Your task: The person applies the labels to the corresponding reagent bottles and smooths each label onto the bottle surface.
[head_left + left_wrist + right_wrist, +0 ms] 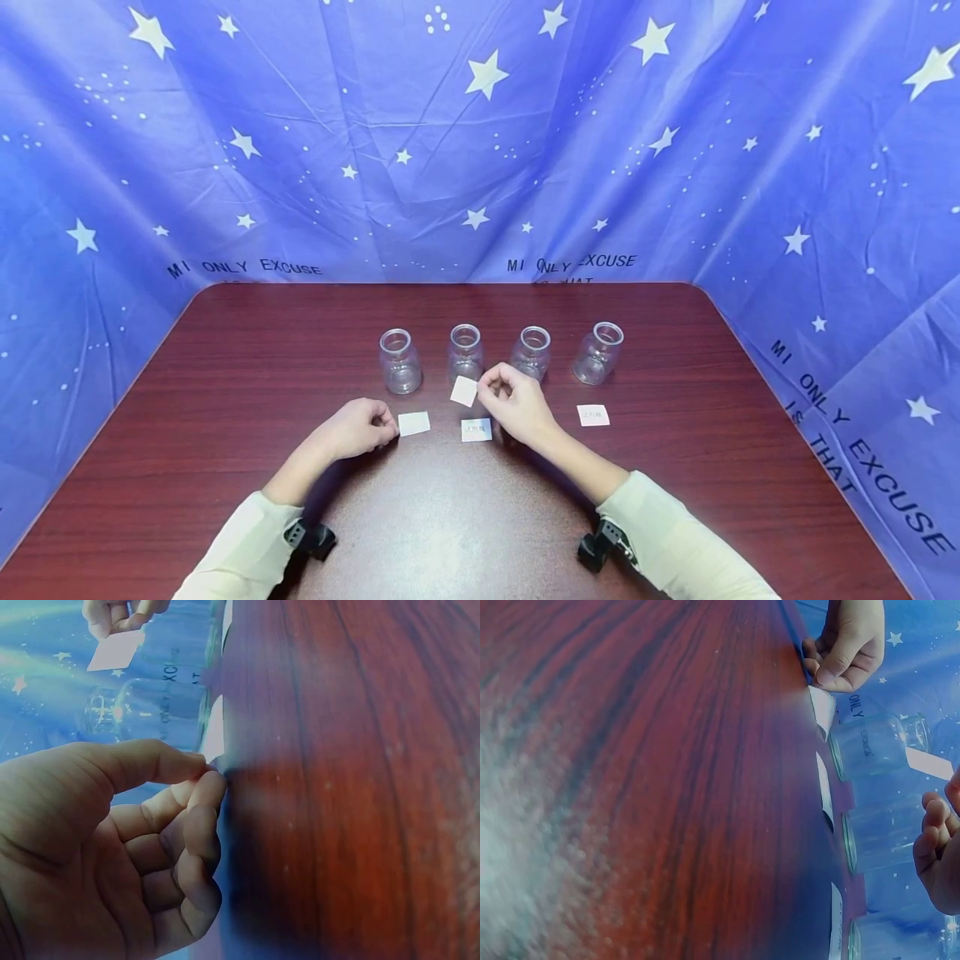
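Observation:
In the head view, my left hand (358,428) pinches the left edge of a white paper slip (414,423) low at the table surface; the left wrist view shows thumb and index fingertip meeting at its edge. Between the thumb and fingertips of my right hand (519,405), a second white slip (464,391) is held up off the table, in front of a clear glass jar (466,354). Below it lies another slip (476,430) with handwriting, and farther right a written slip (593,415) lies flat. Neither held slip shows legible writing.
Three more open glass jars stand upright in the same row: a left one (400,371), one (535,343) partly behind my right hand, and a right one (597,358). The dark red wooden table (300,342) meets a blue star-patterned curtain (420,192) behind and at both sides.

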The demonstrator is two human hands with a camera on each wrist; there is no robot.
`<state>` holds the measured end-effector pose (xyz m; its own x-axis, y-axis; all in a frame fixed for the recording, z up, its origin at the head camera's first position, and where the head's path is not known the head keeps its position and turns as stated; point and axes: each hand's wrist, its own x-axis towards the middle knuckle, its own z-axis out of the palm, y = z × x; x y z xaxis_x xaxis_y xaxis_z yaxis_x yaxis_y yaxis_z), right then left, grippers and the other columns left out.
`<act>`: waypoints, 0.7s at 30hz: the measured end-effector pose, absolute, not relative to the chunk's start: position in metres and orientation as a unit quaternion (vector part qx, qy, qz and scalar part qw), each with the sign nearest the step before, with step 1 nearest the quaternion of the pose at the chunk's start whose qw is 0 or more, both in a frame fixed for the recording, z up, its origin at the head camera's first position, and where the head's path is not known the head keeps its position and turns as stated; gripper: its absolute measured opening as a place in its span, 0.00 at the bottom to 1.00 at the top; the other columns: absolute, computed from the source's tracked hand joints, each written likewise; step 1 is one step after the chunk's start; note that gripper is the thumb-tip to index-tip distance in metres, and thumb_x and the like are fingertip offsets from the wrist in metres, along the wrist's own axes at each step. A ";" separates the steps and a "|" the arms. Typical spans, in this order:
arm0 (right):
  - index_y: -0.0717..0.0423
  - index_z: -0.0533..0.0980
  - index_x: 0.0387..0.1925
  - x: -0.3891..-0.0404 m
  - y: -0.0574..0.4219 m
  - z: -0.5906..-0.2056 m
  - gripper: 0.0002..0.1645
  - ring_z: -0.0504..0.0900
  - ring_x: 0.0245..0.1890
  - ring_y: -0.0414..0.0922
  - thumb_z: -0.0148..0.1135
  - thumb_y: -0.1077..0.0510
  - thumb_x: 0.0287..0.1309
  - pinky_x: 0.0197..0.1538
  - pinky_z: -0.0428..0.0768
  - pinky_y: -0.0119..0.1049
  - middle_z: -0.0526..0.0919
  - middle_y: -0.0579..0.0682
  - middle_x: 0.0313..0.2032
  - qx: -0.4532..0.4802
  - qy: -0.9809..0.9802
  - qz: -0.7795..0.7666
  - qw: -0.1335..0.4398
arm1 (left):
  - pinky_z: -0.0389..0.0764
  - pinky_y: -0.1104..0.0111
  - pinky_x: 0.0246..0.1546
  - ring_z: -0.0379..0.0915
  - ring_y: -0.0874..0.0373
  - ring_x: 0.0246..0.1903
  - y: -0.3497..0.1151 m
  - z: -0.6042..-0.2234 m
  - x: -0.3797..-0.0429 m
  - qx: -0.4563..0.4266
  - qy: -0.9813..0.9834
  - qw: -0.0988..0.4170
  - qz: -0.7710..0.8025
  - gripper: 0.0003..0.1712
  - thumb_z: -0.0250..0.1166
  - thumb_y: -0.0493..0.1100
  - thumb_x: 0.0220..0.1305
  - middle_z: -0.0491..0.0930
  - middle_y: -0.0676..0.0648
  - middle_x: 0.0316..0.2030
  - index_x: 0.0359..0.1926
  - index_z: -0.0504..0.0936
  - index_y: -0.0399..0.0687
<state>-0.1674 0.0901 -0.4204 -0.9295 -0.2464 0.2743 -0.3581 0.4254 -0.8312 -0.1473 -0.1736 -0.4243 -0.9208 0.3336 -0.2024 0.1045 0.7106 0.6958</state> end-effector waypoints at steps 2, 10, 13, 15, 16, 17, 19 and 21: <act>0.54 0.77 0.28 -0.167 0.090 -0.421 0.03 0.63 0.16 0.33 0.57 0.63 0.54 0.20 0.61 0.24 0.75 0.45 0.20 0.181 -0.841 0.506 0.053 | 0.70 0.72 0.17 0.66 0.65 0.15 -0.173 -0.423 -0.147 0.111 0.911 0.161 0.362 0.04 0.61 0.38 0.55 0.73 0.54 0.16 0.25 0.77 0.43; 0.53 0.76 0.27 -0.167 0.090 -0.423 0.03 0.63 0.16 0.33 0.57 0.63 0.53 0.19 0.61 0.24 0.74 0.44 0.19 0.190 -0.842 0.501 0.057 | 0.71 0.72 0.17 0.67 0.65 0.15 -0.175 -0.422 -0.146 0.116 0.902 0.160 0.384 0.04 0.59 0.38 0.54 0.73 0.54 0.16 0.25 0.77 0.43; 0.53 0.76 0.27 -0.167 0.089 -0.424 0.04 0.63 0.15 0.33 0.57 0.63 0.53 0.19 0.61 0.24 0.74 0.43 0.19 0.193 -0.845 0.495 0.062 | 0.72 0.72 0.17 0.68 0.65 0.16 -0.176 -0.423 -0.147 0.121 0.899 0.156 0.390 0.04 0.58 0.38 0.54 0.74 0.53 0.16 0.25 0.77 0.43; 0.53 0.76 0.27 -0.168 0.089 -0.424 0.04 0.63 0.15 0.33 0.57 0.63 0.53 0.19 0.62 0.24 0.74 0.43 0.19 0.196 -0.845 0.493 0.062 | 0.71 0.72 0.17 0.69 0.64 0.16 -0.176 -0.424 -0.148 0.117 0.899 0.153 0.392 0.04 0.58 0.38 0.55 0.75 0.51 0.17 0.26 0.77 0.43; 0.53 0.76 0.27 -0.168 0.089 -0.424 0.04 0.63 0.15 0.32 0.56 0.63 0.53 0.19 0.62 0.24 0.74 0.43 0.19 0.197 -0.846 0.492 0.062 | 0.71 0.72 0.18 0.69 0.64 0.17 -0.175 -0.425 -0.149 0.107 0.900 0.154 0.394 0.04 0.58 0.38 0.55 0.75 0.50 0.18 0.26 0.77 0.43; 0.53 0.76 0.27 -0.168 0.088 -0.425 0.04 0.63 0.15 0.32 0.56 0.63 0.53 0.19 0.62 0.24 0.75 0.43 0.19 0.198 -0.846 0.492 0.061 | 0.71 0.72 0.17 0.70 0.63 0.17 -0.175 -0.426 -0.150 0.106 0.900 0.151 0.394 0.04 0.58 0.38 0.56 0.76 0.50 0.18 0.27 0.77 0.43; 0.52 0.76 0.27 -0.168 0.088 -0.425 0.04 0.63 0.15 0.32 0.56 0.63 0.53 0.19 0.62 0.24 0.75 0.43 0.19 0.199 -0.846 0.492 0.060 | 0.71 0.72 0.17 0.71 0.62 0.17 -0.174 -0.426 -0.151 0.105 0.901 0.145 0.395 0.04 0.59 0.38 0.56 0.77 0.49 0.19 0.28 0.78 0.42; 0.52 0.76 0.27 -0.168 0.087 -0.425 0.04 0.63 0.15 0.32 0.56 0.63 0.53 0.19 0.62 0.24 0.75 0.43 0.19 0.200 -0.846 0.491 0.061 | 0.71 0.72 0.19 0.72 0.61 0.18 -0.173 -0.426 -0.152 0.109 0.900 0.133 0.400 0.04 0.60 0.38 0.57 0.78 0.48 0.20 0.29 0.78 0.43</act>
